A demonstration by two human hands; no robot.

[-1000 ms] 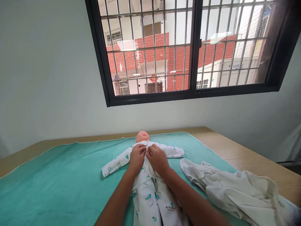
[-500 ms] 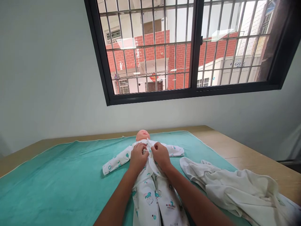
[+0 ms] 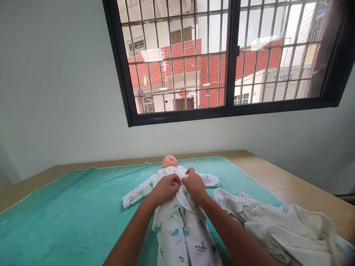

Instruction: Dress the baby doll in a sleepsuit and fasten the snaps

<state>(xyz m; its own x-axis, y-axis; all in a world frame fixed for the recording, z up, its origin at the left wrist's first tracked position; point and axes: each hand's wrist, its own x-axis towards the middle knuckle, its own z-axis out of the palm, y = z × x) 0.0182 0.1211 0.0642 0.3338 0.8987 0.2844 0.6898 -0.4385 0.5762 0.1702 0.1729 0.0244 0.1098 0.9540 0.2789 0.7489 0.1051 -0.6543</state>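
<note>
A baby doll [image 3: 169, 162] lies on its back with its head toward the wall. It wears a white long-sleeved shirt [image 3: 140, 193] with teal prints, both sleeves spread out, and matching trousers [image 3: 175, 234]. My left hand [image 3: 165, 189] is closed, thumb and fingers pinching the shirt's front at the chest. Close beside it, my right hand [image 3: 195, 186] also pinches the shirt's front, fingers curled in. The hands nearly meet over the middle of the chest. My fingers cover the exact bit of cloth between them. One rounded front flap hangs below the hands, over the trousers' top.
Under the doll a teal cloth [image 3: 77, 218] covers much of the wooden table [image 3: 266, 175]. A crumpled off-white garment [image 3: 280, 225] lies to the right, near my right forearm. Behind stand the wall [image 3: 69, 111] and a barred window [image 3: 177, 114].
My left hand has moved right and slightly down, from the left side of the chest to its middle. My right hand has shifted slightly right. The view has tilted a little.
</note>
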